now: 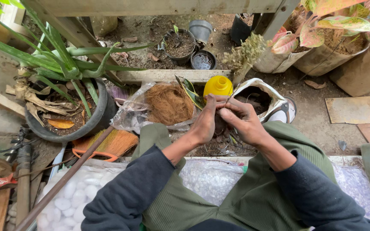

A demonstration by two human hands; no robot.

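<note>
My left hand (pixel 204 122) and my right hand (pixel 243 119) meet over the ground between my knees, both closed around a small plant (pixel 248 53) whose thin stem rises to a dry, pale flower head; its root end is hidden inside my fingers. Soil-stained fingers of both hands overlap. Just beyond them stands a yellow plastic bottle (pixel 218 85). To the left lies a clear plastic bag of brown coconut fibre (pixel 168 102). To the right sits an open white sack of dark soil (pixel 260 96).
A large black pot with a long-leaved green plant (pixel 71 113) stands at left, an orange broom (pixel 108 145) beside it. Small black pots (pixel 180 47) sit farther back. Bags of white pebbles (pixel 71 192) lie near my legs. Pink-leaved potted plants (pixel 330 25) at upper right.
</note>
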